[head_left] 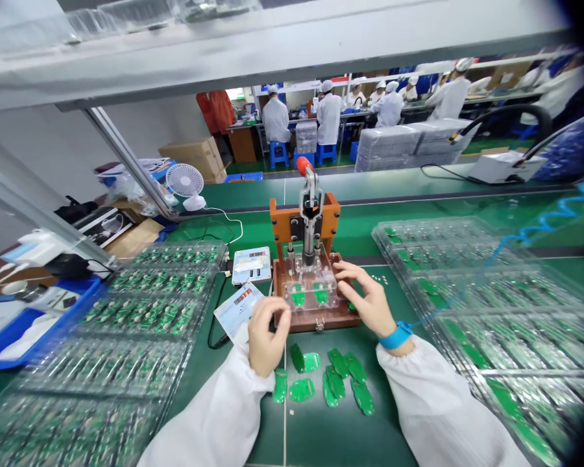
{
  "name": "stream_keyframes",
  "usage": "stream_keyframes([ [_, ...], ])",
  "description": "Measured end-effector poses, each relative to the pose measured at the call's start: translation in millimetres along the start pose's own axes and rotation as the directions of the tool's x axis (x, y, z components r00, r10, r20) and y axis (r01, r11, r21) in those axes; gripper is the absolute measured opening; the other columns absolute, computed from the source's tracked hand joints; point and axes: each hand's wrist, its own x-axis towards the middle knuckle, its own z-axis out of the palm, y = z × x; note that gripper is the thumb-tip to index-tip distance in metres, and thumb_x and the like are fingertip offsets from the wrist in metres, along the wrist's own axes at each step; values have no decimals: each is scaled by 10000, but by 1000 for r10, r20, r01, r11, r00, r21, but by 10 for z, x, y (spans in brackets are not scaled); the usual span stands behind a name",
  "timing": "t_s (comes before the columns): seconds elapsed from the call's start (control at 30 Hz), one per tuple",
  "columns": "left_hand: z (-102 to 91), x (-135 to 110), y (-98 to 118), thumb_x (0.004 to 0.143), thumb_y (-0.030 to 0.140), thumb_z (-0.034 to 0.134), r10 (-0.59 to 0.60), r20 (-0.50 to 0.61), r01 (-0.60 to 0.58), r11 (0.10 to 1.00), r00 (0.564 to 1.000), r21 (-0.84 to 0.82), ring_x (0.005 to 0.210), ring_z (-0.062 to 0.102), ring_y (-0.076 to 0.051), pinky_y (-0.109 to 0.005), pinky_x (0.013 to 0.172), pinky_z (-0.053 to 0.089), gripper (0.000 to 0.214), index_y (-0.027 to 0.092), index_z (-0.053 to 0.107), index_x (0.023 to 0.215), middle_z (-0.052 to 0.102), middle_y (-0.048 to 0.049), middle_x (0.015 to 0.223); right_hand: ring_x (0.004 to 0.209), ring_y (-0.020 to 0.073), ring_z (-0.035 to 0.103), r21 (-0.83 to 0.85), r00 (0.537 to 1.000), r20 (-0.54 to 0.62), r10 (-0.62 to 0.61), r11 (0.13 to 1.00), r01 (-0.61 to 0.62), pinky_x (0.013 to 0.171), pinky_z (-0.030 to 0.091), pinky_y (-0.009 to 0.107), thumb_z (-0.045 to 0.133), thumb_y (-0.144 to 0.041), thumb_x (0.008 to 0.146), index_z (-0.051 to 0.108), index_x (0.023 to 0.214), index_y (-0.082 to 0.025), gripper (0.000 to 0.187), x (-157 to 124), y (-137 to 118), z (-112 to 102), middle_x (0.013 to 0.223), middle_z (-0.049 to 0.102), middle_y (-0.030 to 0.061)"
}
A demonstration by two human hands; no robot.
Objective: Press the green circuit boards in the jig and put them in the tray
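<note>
A test fixture point(296, 319) with a brown wooden base stands in front of me, its red-tipped toggle clamp raised. Two green circuit boards point(320, 294) sit side by side under the clear plate. My left hand point(267, 334) is at the fixture's front left corner, thumb and fingers curled together; anything between them is hidden. Beside the fixture's right side, my right hand point(370, 301) has its fingers apart and its fingertips near the clear plate. A blue wrist strap point(396, 335) is around that wrist. Several loose green boards point(335, 381) lie on the mat below.
Clear trays of boards stand at the left point(146, 318) and right point(462, 311). Two small display boxes point(251, 264) with red digits lie left of the fixture. A white fan point(185, 181) stands behind. A coiled blue cord point(540, 224) hangs at right. An overhead shelf point(272, 52) crosses above.
</note>
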Motion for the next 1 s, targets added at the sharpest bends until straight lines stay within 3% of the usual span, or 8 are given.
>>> stream_keyframes([
  [0.1, 18, -41, 124, 959, 121, 567, 229, 189, -216, 973, 955, -83, 705, 599, -166, -308, 667, 480, 124, 200, 646, 906, 687, -25, 770, 1148, 276, 701, 26, 976, -214, 29, 999, -23, 1008, 579, 478, 553, -392, 1051, 661, 1063, -238, 189, 242, -118, -45, 1181, 736, 117],
  [0.23, 65, -58, 196, 928, 168, 575, 404, 334, -356, 914, 852, -197, 856, 650, -219, -373, 782, 530, 118, 188, 683, 969, 741, -74, 892, 1209, 258, 664, 61, 954, -295, -51, 996, 72, 1012, 583, 440, 603, -392, 1023, 644, 1173, -260, 204, 838, -482, -84, 1243, 705, 82],
  [0.37, 85, -81, 140, 909, 251, 594, 406, 425, -318, 910, 809, -265, 1026, 646, -265, -435, 904, 527, 157, 175, 701, 995, 731, -117, 1069, 1256, 264, 636, 2, 953, -207, -222, 974, 227, 1109, 505, 479, 597, -499, 1025, 634, 1266, -264, 339, 1604, -743, -24, 1288, 703, 61],
  [0.53, 87, -107, 78, 926, 300, 586, 376, 500, -281, 925, 780, -256, 1065, 646, -270, -439, 935, 513, 174, 185, 704, 981, 728, -113, 1102, 821, 222, 728, 122, 1000, 28, -5, 993, 2, 909, 596, 461, 561, -698, 983, 736, 1061, -145, 585, 2371, -823, 108, 873, 747, 52],
  [0.6, 99, -119, 62, 931, 313, 579, 363, 511, -273, 931, 779, -244, 1070, 644, -267, -440, 938, 512, 186, 188, 706, 984, 729, -113, 1104, 762, 188, 715, 190, 996, 84, -33, 982, 16, 818, 614, 389, 584, -694, 970, 760, 991, -118, 602, 2476, -936, 104, 826, 737, 48],
  [0.77, 150, -153, 15, 946, 313, 594, 402, 461, -327, 915, 791, -237, 1054, 645, -246, -416, 926, 514, 174, 176, 697, 969, 724, -102, 1084, 931, 198, 745, 76, 908, -110, -404, 907, 413, 890, 621, 363, 586, -553, 1039, 775, 1161, -208, 412, 2049, -1502, -60, 1020, 781, 40],
  [0.87, 168, -164, 0, 951, 314, 593, 408, 452, -339, 912, 793, -230, 1054, 642, -241, -413, 939, 514, 177, 174, 697, 977, 721, -98, 1088, 1034, 214, 744, -85, 862, -157, -481, 877, 474, 982, 605, 385, 567, -367, 1085, 730, 1293, -259, 285, 1518, -1769, -142, 1168, 774, 36],
  [1.0, 181, -170, 2, 958, 333, 580, 404, 458, -339, 915, 792, -221, 1050, 641, -240, -419, 947, 509, 197, 179, 701, 982, 724, -92, 1088, 1108, 201, 728, -167, 854, -77, -514, 851, 498, 1019, 587, 352, 554, -154, 1067, 630, 1436, -264, 392, 979, -1801, -166, 1267, 745, 37],
])
